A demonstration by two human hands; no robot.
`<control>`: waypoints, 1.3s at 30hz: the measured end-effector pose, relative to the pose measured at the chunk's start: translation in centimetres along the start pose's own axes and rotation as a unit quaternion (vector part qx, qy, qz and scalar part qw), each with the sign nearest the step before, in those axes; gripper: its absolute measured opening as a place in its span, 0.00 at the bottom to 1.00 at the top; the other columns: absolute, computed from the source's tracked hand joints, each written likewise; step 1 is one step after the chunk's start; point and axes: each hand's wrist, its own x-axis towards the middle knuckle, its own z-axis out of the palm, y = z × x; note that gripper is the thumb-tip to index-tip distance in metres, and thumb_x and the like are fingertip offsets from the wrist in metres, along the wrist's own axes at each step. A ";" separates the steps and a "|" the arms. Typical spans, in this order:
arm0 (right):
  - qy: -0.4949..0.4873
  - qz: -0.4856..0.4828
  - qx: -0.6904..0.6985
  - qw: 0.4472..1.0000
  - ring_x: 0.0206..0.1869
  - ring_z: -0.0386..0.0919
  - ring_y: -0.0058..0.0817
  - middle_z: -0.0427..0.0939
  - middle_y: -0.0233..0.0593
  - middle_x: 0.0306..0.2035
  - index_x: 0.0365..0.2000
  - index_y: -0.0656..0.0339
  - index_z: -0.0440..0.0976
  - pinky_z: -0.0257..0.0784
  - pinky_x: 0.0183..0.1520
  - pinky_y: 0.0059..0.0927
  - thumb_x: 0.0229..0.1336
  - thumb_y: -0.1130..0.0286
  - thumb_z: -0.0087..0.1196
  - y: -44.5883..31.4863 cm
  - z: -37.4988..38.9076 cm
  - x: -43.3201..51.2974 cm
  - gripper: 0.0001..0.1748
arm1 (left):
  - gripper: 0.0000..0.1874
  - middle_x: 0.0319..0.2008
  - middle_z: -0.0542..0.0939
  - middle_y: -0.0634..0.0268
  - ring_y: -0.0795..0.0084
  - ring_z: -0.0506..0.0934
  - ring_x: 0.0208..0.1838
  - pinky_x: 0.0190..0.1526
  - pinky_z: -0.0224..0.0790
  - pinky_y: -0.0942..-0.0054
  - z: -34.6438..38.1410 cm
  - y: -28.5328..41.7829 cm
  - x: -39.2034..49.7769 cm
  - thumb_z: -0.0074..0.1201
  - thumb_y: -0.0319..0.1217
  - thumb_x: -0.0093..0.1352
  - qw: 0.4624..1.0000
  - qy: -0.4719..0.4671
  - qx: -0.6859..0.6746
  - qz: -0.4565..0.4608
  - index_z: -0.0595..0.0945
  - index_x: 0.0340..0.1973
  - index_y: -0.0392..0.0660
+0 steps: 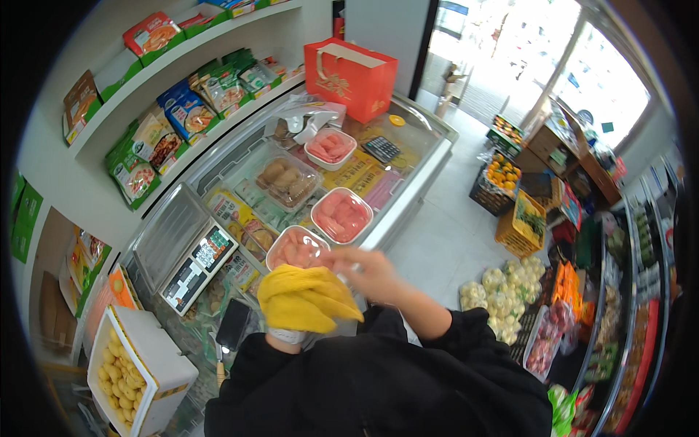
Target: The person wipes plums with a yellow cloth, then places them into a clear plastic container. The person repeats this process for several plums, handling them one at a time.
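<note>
A yellow cloth point(306, 297) covers my left hand, leaving the wrist point(284, 345) and its white band visible. The fingers and any grip are hidden under it. My right hand point(368, 273) is slightly blurred, its bent fingers at the right rim of the nearest white tray of pale pink fruit segments point(295, 247). Whether they pinch that tray or its wrap, I cannot tell. Just beyond stands a second tray of pink segments point(342, 216), with a third tray point(330, 147) farther back. A clear clamshell box of brown fruit point(288, 180) lies left of them.
The glass-topped chest freezer point(407, 199) also bears a scale point(191, 262), a phone point(234, 323), a wooden-handled knife point(220, 366), a calculator point(381, 148) and a red gift bag point(349, 79). A foam box of yellow fruit point(158, 360) stands at left. Produce crates point(521, 235) line the floor at right.
</note>
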 end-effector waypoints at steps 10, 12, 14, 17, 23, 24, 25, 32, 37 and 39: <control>0.130 0.384 0.249 0.879 0.29 0.67 0.25 0.69 0.30 0.28 0.45 0.61 0.69 0.64 0.35 0.26 0.59 0.54 0.50 31.3 -11.2 27.2 0.22 | 0.34 0.59 0.66 0.50 0.63 0.66 0.62 0.60 0.57 0.70 -1.0 -1.6 6.3 0.49 0.30 0.63 0.897 0.411 -0.042 -0.160 0.57 0.64 0.39; 0.156 0.411 0.281 0.853 0.30 0.65 0.26 0.68 0.31 0.30 0.44 0.59 0.67 0.63 0.34 0.28 0.59 0.52 0.50 34.7 -11.3 31.2 0.22 | 0.31 0.60 0.65 0.54 0.64 0.64 0.62 0.61 0.55 0.68 0.1 -0.9 7.4 0.46 0.33 0.66 0.839 0.488 -0.170 -0.171 0.58 0.64 0.41; 0.161 0.441 0.349 0.811 0.33 0.65 0.26 0.68 0.32 0.34 0.43 0.56 0.66 0.63 0.35 0.32 0.58 0.50 0.50 36.8 -11.1 33.5 0.22 | 0.28 0.61 0.64 0.57 0.66 0.64 0.61 0.61 0.54 0.66 1.2 -0.3 7.9 0.42 0.33 0.69 0.822 0.505 -0.157 -0.211 0.59 0.64 0.44; 0.199 0.401 0.281 0.849 0.36 0.66 0.27 0.69 0.31 0.35 0.41 0.55 0.66 0.63 0.37 0.34 0.58 0.48 0.51 37.8 -9.7 34.6 0.22 | 0.28 0.61 0.64 0.59 0.67 0.66 0.59 0.60 0.56 0.69 2.4 0.2 8.0 0.43 0.34 0.69 0.813 0.498 -0.228 -0.198 0.59 0.64 0.45; 0.192 0.357 0.436 0.803 0.36 0.69 0.23 0.70 0.29 0.33 0.31 0.54 0.64 0.70 0.44 0.37 0.62 0.61 0.49 36.1 -10.4 33.6 0.10 | 0.29 0.60 0.65 0.60 0.67 0.68 0.57 0.58 0.60 0.68 4.7 0.7 10.6 0.42 0.34 0.69 0.856 0.459 -0.046 -0.233 0.57 0.65 0.45; 0.190 0.360 0.422 0.810 0.36 0.70 0.23 0.70 0.29 0.33 0.31 0.54 0.64 0.71 0.43 0.36 0.62 0.61 0.49 35.7 -11.0 32.9 0.10 | 0.29 0.59 0.65 0.60 0.67 0.68 0.57 0.58 0.61 0.68 4.9 0.9 11.3 0.42 0.34 0.69 0.868 0.437 -0.040 -0.232 0.56 0.65 0.45; 0.188 0.362 0.410 0.816 0.35 0.70 0.23 0.70 0.29 0.33 0.31 0.55 0.64 0.71 0.43 0.34 0.62 0.61 0.50 35.4 -11.9 32.2 0.10 | 0.30 0.59 0.65 0.60 0.67 0.68 0.57 0.58 0.61 0.68 5.1 1.1 12.1 0.42 0.35 0.69 0.882 0.416 -0.040 -0.217 0.56 0.65 0.45; 0.157 0.355 0.527 0.756 0.35 0.70 0.20 0.70 0.27 0.32 0.36 0.54 0.69 0.73 0.43 0.34 0.61 0.62 0.50 33.8 -17.3 17.4 0.09 | 0.25 0.53 0.71 0.59 0.65 0.70 0.54 0.58 0.61 0.65 6.1 0.3 17.9 0.43 0.38 0.69 0.876 0.408 -0.177 -0.188 0.64 0.60 0.45; 0.211 0.381 0.505 0.745 0.39 0.72 0.20 0.74 0.29 0.37 0.37 0.57 0.71 0.72 0.43 0.31 0.61 0.62 0.50 34.0 -17.5 10.8 0.10 | 0.23 0.45 0.74 0.64 0.65 0.72 0.49 0.59 0.57 0.54 6.7 1.7 23.2 0.48 0.43 0.63 0.957 0.198 0.142 -0.160 0.70 0.52 0.50; 0.190 0.402 0.399 0.802 0.36 0.72 0.19 0.75 0.29 0.32 0.33 0.59 0.72 0.70 0.39 0.26 0.61 0.62 0.50 34.3 -17.0 10.6 0.11 | 0.22 0.42 0.76 0.66 0.65 0.73 0.47 0.60 0.55 0.49 6.9 2.5 25.5 0.50 0.45 0.61 0.923 0.054 0.377 -0.060 0.73 0.49 0.52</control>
